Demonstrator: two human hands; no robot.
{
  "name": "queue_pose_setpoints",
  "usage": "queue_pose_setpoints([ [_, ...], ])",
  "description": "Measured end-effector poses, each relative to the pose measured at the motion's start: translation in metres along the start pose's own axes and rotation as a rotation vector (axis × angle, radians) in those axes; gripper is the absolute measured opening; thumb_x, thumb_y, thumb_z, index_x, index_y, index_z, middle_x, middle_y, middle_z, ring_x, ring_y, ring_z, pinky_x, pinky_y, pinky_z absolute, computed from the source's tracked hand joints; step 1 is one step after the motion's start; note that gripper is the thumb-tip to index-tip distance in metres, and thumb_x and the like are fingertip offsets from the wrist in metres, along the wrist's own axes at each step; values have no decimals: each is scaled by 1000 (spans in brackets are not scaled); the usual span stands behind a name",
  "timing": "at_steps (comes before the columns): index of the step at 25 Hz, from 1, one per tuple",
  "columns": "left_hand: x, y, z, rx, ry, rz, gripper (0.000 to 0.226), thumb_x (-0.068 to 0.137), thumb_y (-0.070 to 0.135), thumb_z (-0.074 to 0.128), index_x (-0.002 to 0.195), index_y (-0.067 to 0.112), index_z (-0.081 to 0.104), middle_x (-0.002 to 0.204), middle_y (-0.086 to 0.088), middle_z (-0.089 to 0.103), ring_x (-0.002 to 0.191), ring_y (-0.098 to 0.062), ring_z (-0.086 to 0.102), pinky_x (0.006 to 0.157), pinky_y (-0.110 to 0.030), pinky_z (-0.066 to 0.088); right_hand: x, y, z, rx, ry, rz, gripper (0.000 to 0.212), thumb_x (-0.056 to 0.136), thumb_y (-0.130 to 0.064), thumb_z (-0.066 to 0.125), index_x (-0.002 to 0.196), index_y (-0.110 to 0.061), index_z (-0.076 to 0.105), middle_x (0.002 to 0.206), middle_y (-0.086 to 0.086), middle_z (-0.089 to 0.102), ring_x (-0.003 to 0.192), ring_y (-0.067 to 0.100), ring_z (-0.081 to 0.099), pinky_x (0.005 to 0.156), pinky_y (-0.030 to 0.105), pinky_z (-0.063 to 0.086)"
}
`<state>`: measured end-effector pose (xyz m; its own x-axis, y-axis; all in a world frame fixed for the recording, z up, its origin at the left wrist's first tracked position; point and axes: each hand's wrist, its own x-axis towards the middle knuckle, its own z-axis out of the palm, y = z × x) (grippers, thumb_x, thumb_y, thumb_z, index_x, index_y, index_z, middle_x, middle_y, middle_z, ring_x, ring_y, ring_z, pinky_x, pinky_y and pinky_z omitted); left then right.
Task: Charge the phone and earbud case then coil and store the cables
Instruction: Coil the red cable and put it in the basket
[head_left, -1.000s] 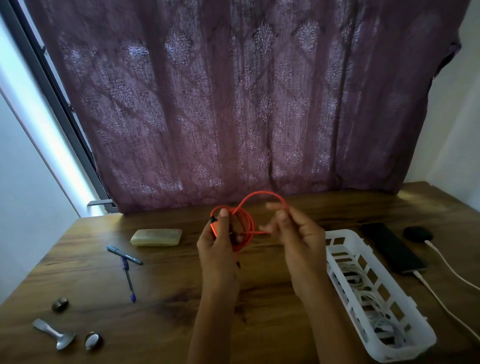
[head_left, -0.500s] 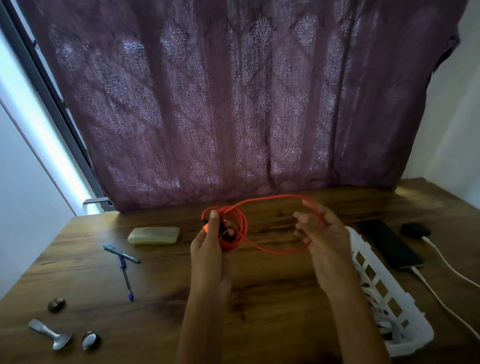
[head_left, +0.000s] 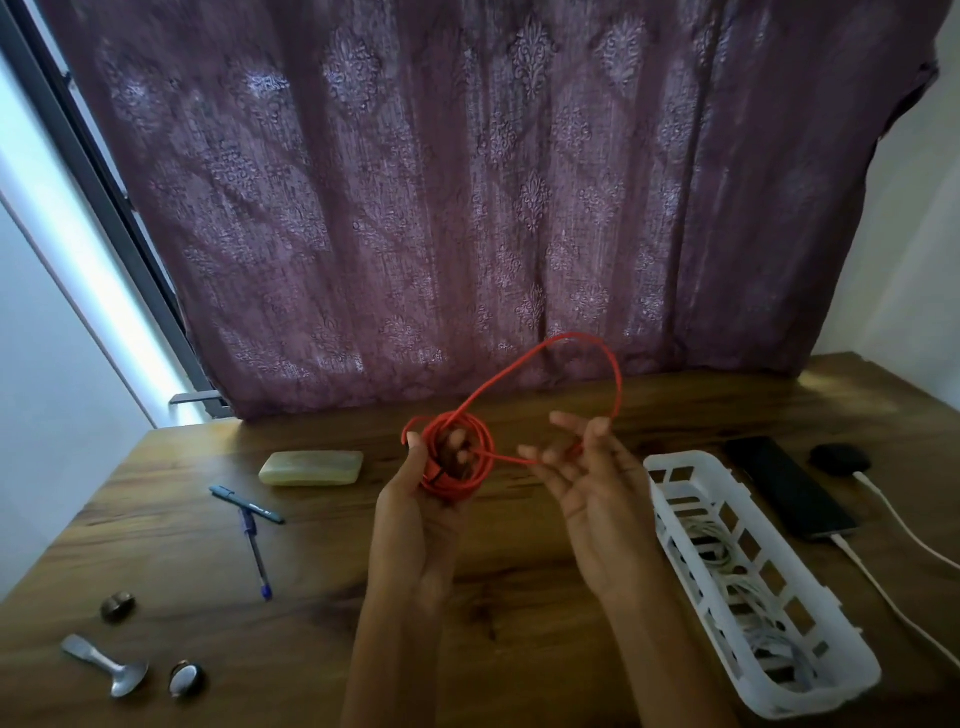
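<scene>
Table (head_left: 519, 597), wooden. Basket (head_left: 810, 696), white, at right, holding white cables (head_left: 727, 566). Phone (head_left: 784, 483) beyond it, plugged in. Left hand (head_left: 415, 514) gripping coiled red cable (head_left: 485, 441) above table; right hand (head_left: 597, 499) loosely spread, 1 loop across fingers (head_left: 563, 423). Earbud case (head_left: 839, 457), far right, plugged.

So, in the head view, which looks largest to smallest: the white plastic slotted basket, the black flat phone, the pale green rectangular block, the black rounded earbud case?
1. white plastic slotted basket (nearest the camera, which helps)
2. black flat phone
3. pale green rectangular block
4. black rounded earbud case
</scene>
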<state>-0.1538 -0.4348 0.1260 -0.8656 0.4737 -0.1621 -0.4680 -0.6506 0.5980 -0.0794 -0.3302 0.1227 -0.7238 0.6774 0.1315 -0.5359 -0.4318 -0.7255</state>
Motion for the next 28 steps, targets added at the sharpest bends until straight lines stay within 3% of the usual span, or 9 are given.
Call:
queue_pose_setpoints([
  [4, -8, 3, -11, 193, -132, -142, 26, 74, 23, 57, 84, 5, 73, 81, -8, 73, 71, -12, 69, 63, -21, 57, 19, -21, -6, -77, 71, -31, 31, 88, -33, 44, 91, -8, 63, 45, -6, 36, 43, 5, 38, 46, 21, 45],
  [7, -11, 0, -14, 325, -248, -164, 24, 74, 15, 58, 89, 4, 73, 88, -10, 72, 81, -13, 68, 69, -22, 56, 36, -34, -5, 52, 51, 15, 30, 96, -30, 39, 89, -9, 60, 44, -9, 30, 38, 2, 28, 36, 14, 30],
  [11, -5, -1, -18, 375, -166, -94, 27, 72, 10, 58, 95, 0, 68, 88, -10, 72, 80, -12, 68, 71, -23, 58, 53, -58, -8, 300, 34, 105, 28, 94, -31, 39, 84, -11, 56, 41, -9, 28, 32, 3, 25, 30, 12, 23],
  [15, -2, 6, -27, 279, -82, -98, 26, 75, 15, 55, 94, 0, 65, 92, -12, 70, 82, -15, 68, 80, -29, 53, 52, -60, -26, -256, 134, -8, 29, 98, -27, 41, 93, -10, 64, 47, -8, 33, 35, 2, 26, 33, 13, 22],
  [18, -4, 8, -26, 231, -83, -92, 28, 75, 15, 55, 97, 1, 64, 97, -12, 72, 89, -18, 69, 86, -33, 51, 53, -34, -41, -607, 216, 25, 27, 97, -20, 45, 112, -7, 62, 62, -2, 48, 48, 3, 43, 41, 13, 36],
  [21, -7, 6, -20, 222, -92, -84, 27, 74, 13, 54, 97, 2, 64, 95, -10, 72, 86, -16, 69, 85, -32, 51, 50, -10, -46, -721, 200, 174, 34, 98, -10, 41, 130, -12, 49, 96, 6, 63, 81, 13, 59, 69, 23, 48],
  [23, -9, 3, -16, 235, -98, -75, 24, 77, 11, 53, 98, 4, 64, 92, -8, 72, 83, -14, 70, 81, -29, 53, 47, -1, -46, -865, 151, 211, 41, 98, -15, 42, 138, -19, 40, 127, 8, 55, 109, 19, 55, 91, 34, 46],
  [25, -12, 0, -12, 263, -101, -62, 19, 85, 5, 49, 97, 5, 64, 87, -6, 72, 79, -11, 70, 73, -25, 56, 38, 1, -37, -1120, 142, 117, 48, 97, -23, 45, 143, -21, 32, 145, 9, 37, 130, 23, 39, 105, 38, 36],
  [28, -14, -5, -8, 261, -109, -35, 22, 91, 2, 43, 95, 5, 64, 83, -5, 72, 75, -9, 69, 69, -23, 58, 16, -6, -16, -1262, 198, -307, 43, 93, -32, 49, 133, -16, 45, 130, 5, 48, 117, 18, 50, 87, 22, 43],
])
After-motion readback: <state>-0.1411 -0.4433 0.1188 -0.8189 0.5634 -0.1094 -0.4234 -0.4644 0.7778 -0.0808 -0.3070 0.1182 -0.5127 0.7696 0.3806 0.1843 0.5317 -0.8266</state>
